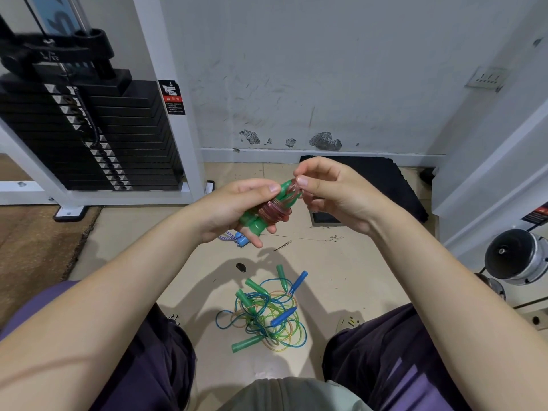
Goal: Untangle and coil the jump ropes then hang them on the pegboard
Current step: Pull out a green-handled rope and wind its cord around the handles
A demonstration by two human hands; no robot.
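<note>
My left hand [237, 207] clenches the green-handled jump rope wound in pink translucent cord [271, 210], long axis tilting up-right toward my right hand [329, 189], which pinches the loose cord end.

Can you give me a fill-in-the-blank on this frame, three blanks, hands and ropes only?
1. The left hand grips two ____ handles.
2. The cord wound around those handles is ____.
3. The tangled pile lies on the ____, between the person's legs.

Missing words: green; pink; floor
</note>
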